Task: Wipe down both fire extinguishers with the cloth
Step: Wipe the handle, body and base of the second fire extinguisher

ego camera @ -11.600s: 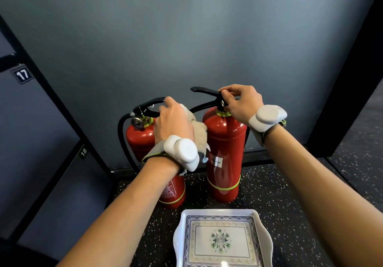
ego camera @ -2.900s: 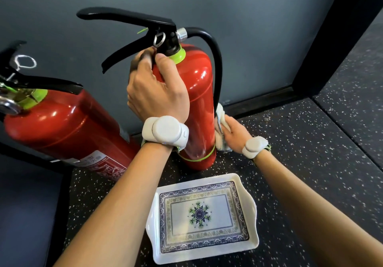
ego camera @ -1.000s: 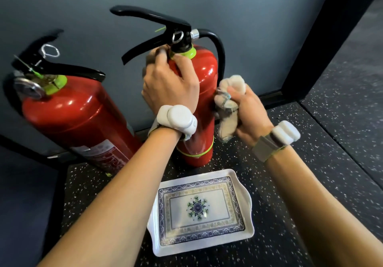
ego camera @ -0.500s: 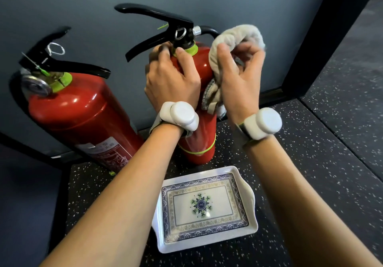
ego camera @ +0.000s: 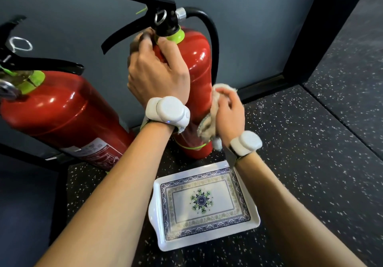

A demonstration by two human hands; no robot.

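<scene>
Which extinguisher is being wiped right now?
The right-hand extinguisher with the black hose: the right hand presses the cloth against it, the left hand holding its neck. The left extinguisher is untouched.

Bare forearms; rounded white wristband device on left wrist (ego camera: pixel 167 111), right wrist (ego camera: pixel 245 143).

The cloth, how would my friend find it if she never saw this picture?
Start at the grey wall, where two red fire extinguishers stand. Go to the right-hand extinguisher with the black hose. The cloth is the fluffy beige bundle that the right hand presses against its lower side, the only soft thing there.
</scene>
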